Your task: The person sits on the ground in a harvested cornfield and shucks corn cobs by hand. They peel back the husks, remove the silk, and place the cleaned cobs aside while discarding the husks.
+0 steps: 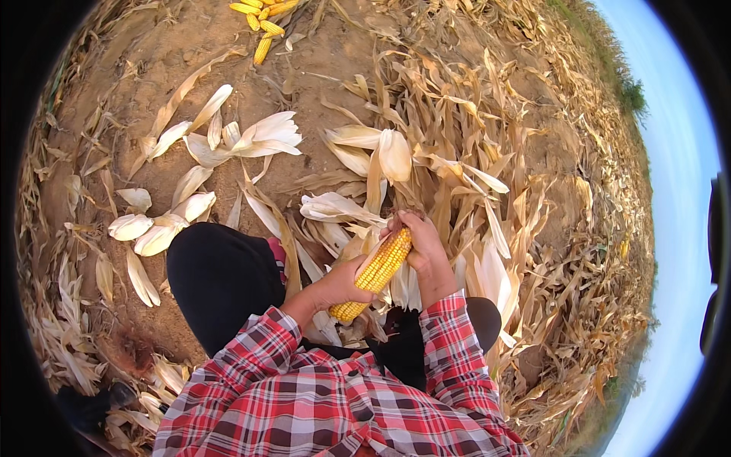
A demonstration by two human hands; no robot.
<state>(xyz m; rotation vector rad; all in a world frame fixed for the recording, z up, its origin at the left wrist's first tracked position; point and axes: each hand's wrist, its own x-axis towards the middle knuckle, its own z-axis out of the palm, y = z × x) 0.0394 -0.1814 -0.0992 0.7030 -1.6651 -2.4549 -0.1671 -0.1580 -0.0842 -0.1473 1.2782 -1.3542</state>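
Note:
A yellow ear of corn point(381, 268), its kernels bare along the upper side, lies slantwise between my two hands above my lap. My left hand point(342, 283) grips it around the lower half, the fingers partly hidden beneath it. At the upper tip, my right hand point(421, 240) holds the end, where brown corn silk point(406, 212) shows. A strip of pale husk point(370, 256) runs along the ear's left side. Dry husks point(337, 207) lie on the ground just beyond my hands.
Several husked ears point(264, 48) lie on the soil at the far top. Unhusked ears in pale husks point(163, 228) rest left of my bent knee point(220, 280). A thick layer of dry stalks and leaves point(457, 114) covers the right side. A dark object point(85, 405) sits at lower left.

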